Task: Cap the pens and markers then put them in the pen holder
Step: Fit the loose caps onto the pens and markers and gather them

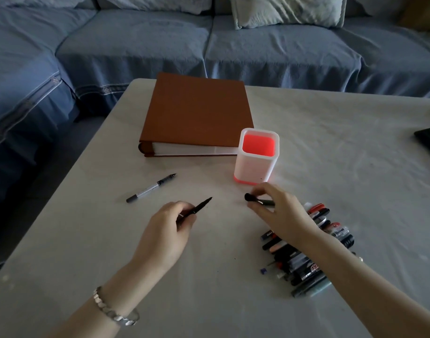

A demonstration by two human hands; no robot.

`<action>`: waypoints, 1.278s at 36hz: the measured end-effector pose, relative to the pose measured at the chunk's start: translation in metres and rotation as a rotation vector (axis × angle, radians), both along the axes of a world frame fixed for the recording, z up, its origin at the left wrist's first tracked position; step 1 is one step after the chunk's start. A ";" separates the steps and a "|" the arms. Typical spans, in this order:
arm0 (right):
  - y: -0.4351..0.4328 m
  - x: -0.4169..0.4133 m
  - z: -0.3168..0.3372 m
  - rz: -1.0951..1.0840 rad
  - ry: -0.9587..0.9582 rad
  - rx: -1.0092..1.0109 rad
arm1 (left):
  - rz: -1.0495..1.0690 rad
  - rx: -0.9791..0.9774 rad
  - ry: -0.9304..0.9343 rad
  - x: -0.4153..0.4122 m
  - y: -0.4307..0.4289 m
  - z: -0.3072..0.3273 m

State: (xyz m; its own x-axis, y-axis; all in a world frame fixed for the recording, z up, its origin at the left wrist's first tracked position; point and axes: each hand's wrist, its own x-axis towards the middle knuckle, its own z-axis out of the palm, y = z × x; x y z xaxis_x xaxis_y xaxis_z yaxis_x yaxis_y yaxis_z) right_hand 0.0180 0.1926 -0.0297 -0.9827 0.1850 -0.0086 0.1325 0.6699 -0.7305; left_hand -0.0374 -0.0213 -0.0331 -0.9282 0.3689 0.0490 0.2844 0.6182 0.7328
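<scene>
1. Left hand (pixel 169 225), lower middle: its fingers (pixel 184 209) curl round a black pen (pixel 201 206) with no cap.
2. Right hand (pixel 282 213): its fingers pinch a black cap (pixel 251 199), just below the white pen holder (pixel 253 167).
3. More pens (pixel 296 262) lie piled on the table (pixel 331 142), lower right.

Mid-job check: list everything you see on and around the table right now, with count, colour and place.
pen holder: one, white with red inside, upright, mid-table.
album: one, brown, flat, behind the pen holder.
grey pen: one, grey and black, on table left of holder.
pile of pens and markers: count unclear, black, red, grey, near right, partly under right forearm.
dark object: one, black, right table edge, cut off.
table: one, pale cover.
sofa: one, blue, behind table, pale cushion on it.
bracelet: one, silver, left wrist.
left hand: one, grips uncapped black pen.
right hand: one, pinches black cap, near the holder.
</scene>
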 end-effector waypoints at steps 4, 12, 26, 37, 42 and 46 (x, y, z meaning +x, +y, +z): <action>-0.008 0.012 0.019 0.036 0.049 -0.150 | -0.078 0.072 0.021 0.008 0.005 0.014; -0.007 0.028 0.032 0.047 0.136 -0.125 | -0.240 0.085 0.108 0.022 0.012 0.030; -0.014 0.041 0.037 0.149 0.054 -0.138 | -0.365 0.049 0.159 0.029 0.021 0.036; -0.016 0.049 0.029 0.235 0.341 0.077 | -0.308 0.189 -0.127 0.035 0.028 0.035; -0.015 0.048 0.017 0.370 0.308 0.141 | -0.342 0.107 -0.371 0.028 0.026 0.032; 0.001 0.025 0.000 0.279 0.113 0.182 | -0.317 0.008 -0.401 0.023 0.029 0.020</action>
State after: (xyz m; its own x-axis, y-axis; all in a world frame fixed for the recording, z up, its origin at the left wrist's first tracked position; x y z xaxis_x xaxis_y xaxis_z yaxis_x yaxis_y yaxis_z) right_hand 0.0431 0.1940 -0.0297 -0.9885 -0.1022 0.1118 -0.1489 0.7897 -0.5952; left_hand -0.0147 0.0074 -0.0135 -0.7169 0.6366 -0.2842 0.1525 0.5410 0.8271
